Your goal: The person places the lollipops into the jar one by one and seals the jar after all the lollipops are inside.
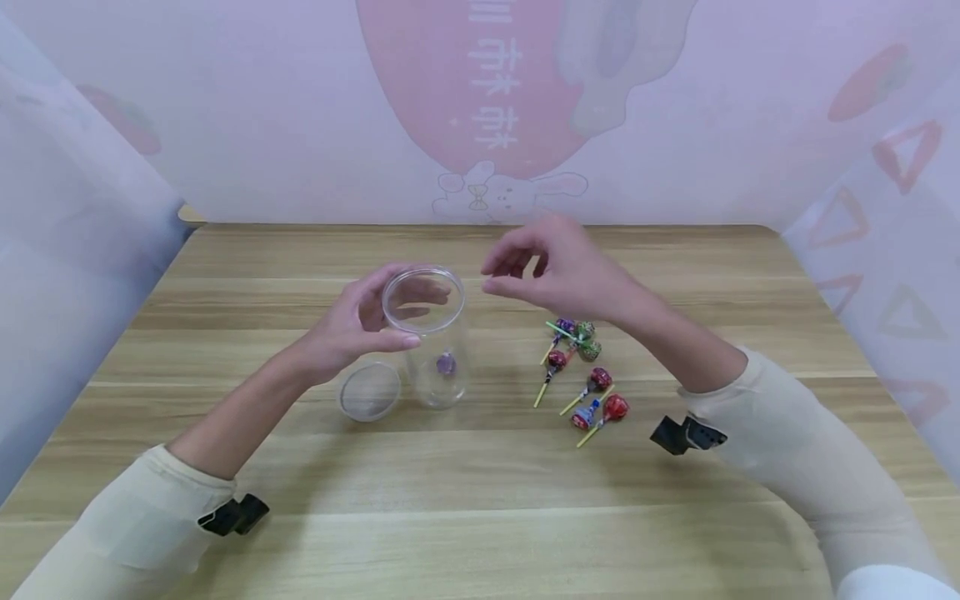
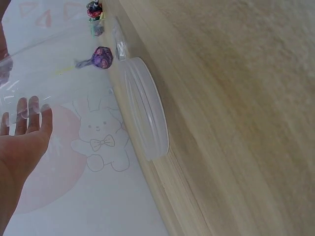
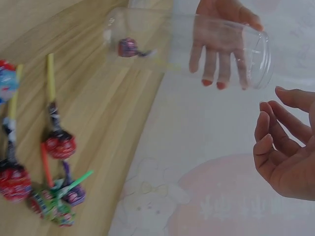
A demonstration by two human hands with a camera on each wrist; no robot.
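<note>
The right hand (image 3: 283, 142) hangs empty, fingers loosely curled, just right of the clear jar's (image 1: 433, 337) open mouth; the left hand (image 1: 352, 325) grips that upright jar near its rim; one purple lollipop (image 1: 446, 363) lies inside; the loose lollipops (image 1: 585, 367) lie on the table below the right hand.

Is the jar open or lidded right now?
Open. The jar's mouth is bare, and its lid lies on the table beside it.

left hand (image 1: 360, 325): fingers curled in a grip, forearm angled in from lower left;
right hand (image 1: 558, 271): raised, fingers loosely bent, holding nothing
</note>
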